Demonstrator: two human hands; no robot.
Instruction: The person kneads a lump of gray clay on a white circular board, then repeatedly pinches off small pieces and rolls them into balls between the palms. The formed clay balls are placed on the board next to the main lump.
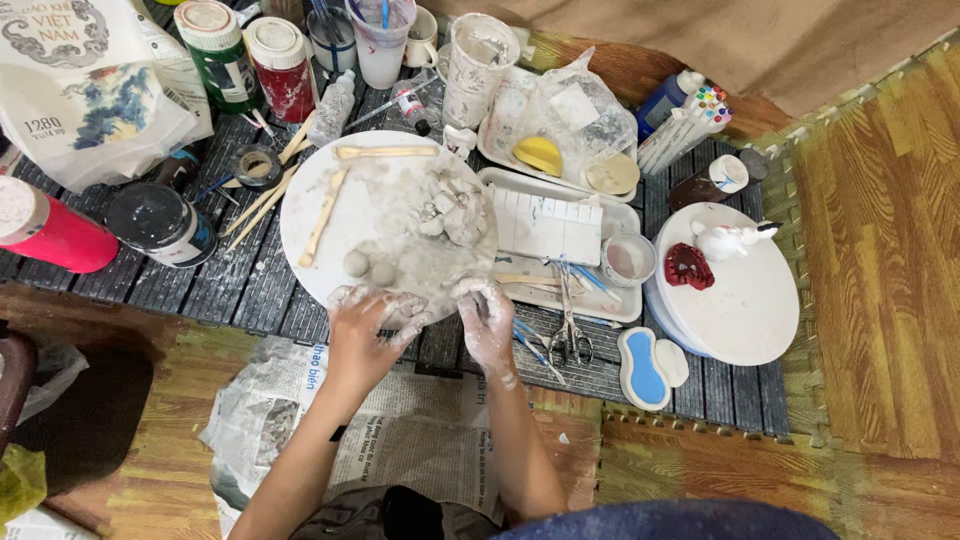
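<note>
A round white work board (pixel 330 190) lies on the dark slatted table, smeared with grey clay. On it sit a heap of broken clay lumps (pixel 452 208), two small clay balls (pixel 368 268) and two rolled clay strips (pixel 325 217). My left hand (pixel 368 330), coated in clay, rests at the board's near edge with fingers bent over a bit of clay. My right hand (pixel 488 325), also clay-covered, is closed around a thin tool at the board's near right edge.
Paint jars (pixel 220 52), cups with brushes (pixel 380 35) and a bag (pixel 80 85) crowd the back. A white tray (pixel 560 235) with a palette, scissors (pixel 570 335), a second round board (pixel 745 290) with small figures, and newspaper (pixel 420 425) surround me.
</note>
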